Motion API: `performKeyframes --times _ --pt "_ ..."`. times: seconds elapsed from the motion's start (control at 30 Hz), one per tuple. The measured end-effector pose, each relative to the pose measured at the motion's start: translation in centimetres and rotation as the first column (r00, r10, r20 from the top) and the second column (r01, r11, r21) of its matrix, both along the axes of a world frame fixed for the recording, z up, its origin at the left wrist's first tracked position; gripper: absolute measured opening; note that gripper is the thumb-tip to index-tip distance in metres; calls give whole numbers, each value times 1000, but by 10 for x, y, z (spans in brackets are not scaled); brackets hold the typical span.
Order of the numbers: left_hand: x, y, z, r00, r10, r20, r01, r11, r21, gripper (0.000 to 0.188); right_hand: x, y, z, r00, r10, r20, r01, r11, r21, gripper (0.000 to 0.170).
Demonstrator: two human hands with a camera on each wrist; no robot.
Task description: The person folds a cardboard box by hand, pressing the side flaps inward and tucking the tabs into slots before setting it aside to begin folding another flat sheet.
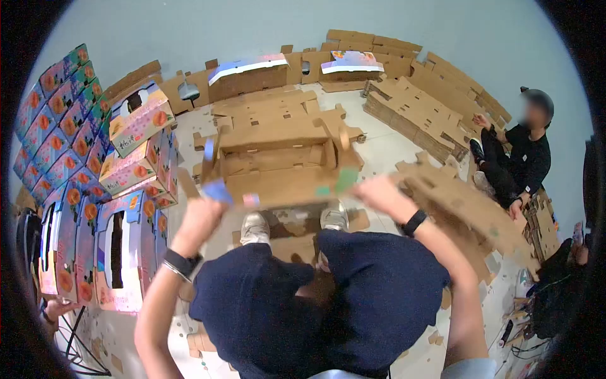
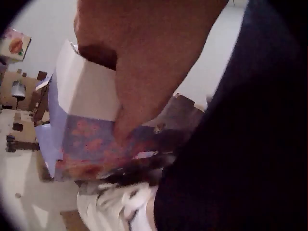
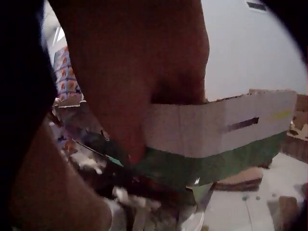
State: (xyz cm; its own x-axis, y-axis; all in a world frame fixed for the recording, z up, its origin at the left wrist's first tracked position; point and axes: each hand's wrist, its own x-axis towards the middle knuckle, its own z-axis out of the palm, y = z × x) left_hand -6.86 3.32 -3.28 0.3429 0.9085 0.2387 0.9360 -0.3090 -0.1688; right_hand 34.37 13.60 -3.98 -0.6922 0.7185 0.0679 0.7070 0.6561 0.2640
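Note:
An open cardboard box point(image 1: 278, 178), brown inside, is in front of my feet in the head view, its flaps sticking out. My left hand point(image 1: 202, 221) grips its near left corner, thumb outside the wall and fingers over the edge. In the left wrist view that wall point(image 2: 89, 139) is white on top and purple with pink flowers below. At the near right corner my right hand point(image 1: 385, 199) pinches the top edge. The right wrist view shows this wall point(image 3: 211, 161) with a white band over a green one; the fingertips behind it are hidden.
Printed fruit boxes point(image 1: 63, 132) are stacked on the left, with more handled boxes point(image 1: 123, 252) nearer me. Flat cardboard stacks point(image 1: 413, 117) lie at back right and right point(image 1: 461, 202). A seated person point(image 1: 530, 151) is at far right; another hand point(image 1: 60, 309) shows at lower left.

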Motion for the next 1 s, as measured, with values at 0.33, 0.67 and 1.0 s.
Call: performKeyframes --times 0.33,0.67,1.0 --pt "23 -82 191 986 -9 169 -44 952 304 33 14 -91 208 910 131 -393 -46 975 218 29" --pt "-3 22 210 976 -78 204 -47 838 544 30 -12 -2 251 871 163 -464 59 902 427 39" --pt "-7 86 193 990 -42 137 -89 571 816 60 -36 75 227 796 351 -494 215 598 772 52"
